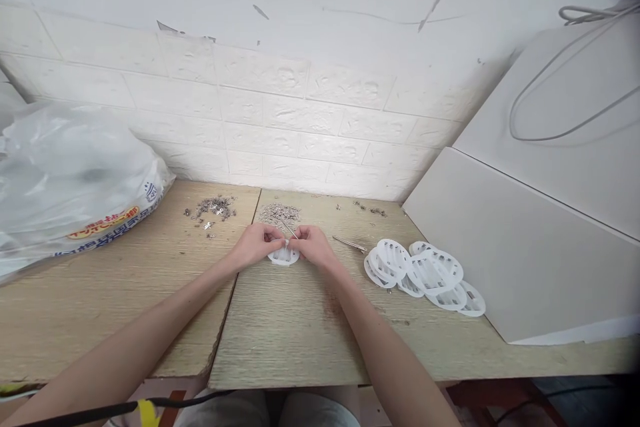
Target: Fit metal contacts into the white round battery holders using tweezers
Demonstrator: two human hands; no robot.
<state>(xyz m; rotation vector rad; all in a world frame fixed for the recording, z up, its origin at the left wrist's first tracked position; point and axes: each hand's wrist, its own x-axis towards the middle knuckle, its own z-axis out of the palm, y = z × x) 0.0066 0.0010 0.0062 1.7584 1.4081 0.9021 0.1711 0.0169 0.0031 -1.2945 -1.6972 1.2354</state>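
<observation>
At the middle of the table, my left hand (259, 243) is closed with its fingertips pinching the upper left edge of a round white plastic piece (283, 259) with slots in it. My right hand (313, 245) is closed at the piece's right side, its fingers around a thin metal tool (290, 229) that points up and left. The tool's other end is hidden by the fingers. Just beyond the hands lies a spread of small metal parts (280, 213). Whether a small part sits between the fingertips is too small to tell.
Several similar white plastic pieces (435, 272) lie overlapped at the right, beside metal tweezers (350, 244). More small metal clips (216, 208) lie at the back left. A plastic bag (80, 180) fills the left side; a large pale box (530, 233) bounds the right. A wall stands behind.
</observation>
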